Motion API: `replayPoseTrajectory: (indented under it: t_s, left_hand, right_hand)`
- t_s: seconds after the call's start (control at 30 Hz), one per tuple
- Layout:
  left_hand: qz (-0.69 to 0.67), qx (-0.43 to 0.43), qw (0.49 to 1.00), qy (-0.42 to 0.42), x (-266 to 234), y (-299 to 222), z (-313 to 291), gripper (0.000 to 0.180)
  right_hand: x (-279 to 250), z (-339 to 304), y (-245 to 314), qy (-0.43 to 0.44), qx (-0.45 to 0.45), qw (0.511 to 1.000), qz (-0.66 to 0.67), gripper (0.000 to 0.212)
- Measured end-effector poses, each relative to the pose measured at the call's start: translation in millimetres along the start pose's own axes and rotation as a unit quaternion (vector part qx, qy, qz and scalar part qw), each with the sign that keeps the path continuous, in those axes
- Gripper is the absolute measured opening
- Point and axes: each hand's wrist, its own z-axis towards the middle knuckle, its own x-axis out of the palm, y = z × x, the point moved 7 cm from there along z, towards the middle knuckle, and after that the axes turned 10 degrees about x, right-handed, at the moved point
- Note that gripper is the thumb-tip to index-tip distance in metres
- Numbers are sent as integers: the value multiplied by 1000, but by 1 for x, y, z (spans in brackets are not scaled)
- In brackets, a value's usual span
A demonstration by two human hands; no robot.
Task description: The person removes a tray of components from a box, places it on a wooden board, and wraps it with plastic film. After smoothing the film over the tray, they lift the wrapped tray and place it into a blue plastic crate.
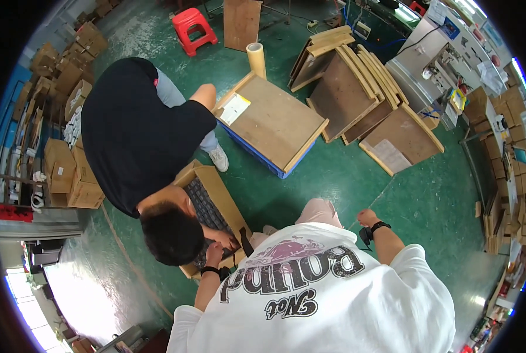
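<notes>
My left hand [214, 253] is closed beside an open cardboard box [223, 203] on the floor. What its fingers hold, if anything, is hidden. Rows of dark, black-grey pieces [201, 203] fill the box; their kind is too small to make out. A co-worker in a black top [139, 123] bends over it from the left, one hand [223, 238] reaching inside, close to mine. Out to the right, my right hand [367, 217] is curled in a loose fist above the green floor, with nothing seen in it. Black bands circle both my wrists.
Ahead stands a blue crate [283, 173] with a wooden-edged board [271, 120] across its top. Behind it are a yellowish roll [256, 59] and a red stool [193, 30]. Several wooden-edged boards [345, 88] lean together at the right. Cartons [60, 165] are stacked along the left.
</notes>
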Motion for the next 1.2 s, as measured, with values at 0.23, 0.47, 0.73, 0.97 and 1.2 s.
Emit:
replayPoseTrajectory:
  t_s: [0.23,0.47,0.73,0.97,1.2]
  left_hand:
    - [-100,-78,989,-76,29,9,-31,19]
    - [-113,-206,964,-125,79,-64,-103,13]
    - [-387,-257,862,-201,161,-102,-203,7]
    - [-414,-423,791,-156,227,-58,-371,8]
    - [-248,-524,798,-162,218,-107,-345,13]
  right_hand:
    - [-64,96,42,29,-2,999,-28,19]
    - [-146,204,180,47,-185,957,-217,23]
    - [-89,276,320,-15,-379,779,-499,18]
    - [11,334,352,212,-15,959,185,33]
    - [45,337,338,152,137,917,341,26]
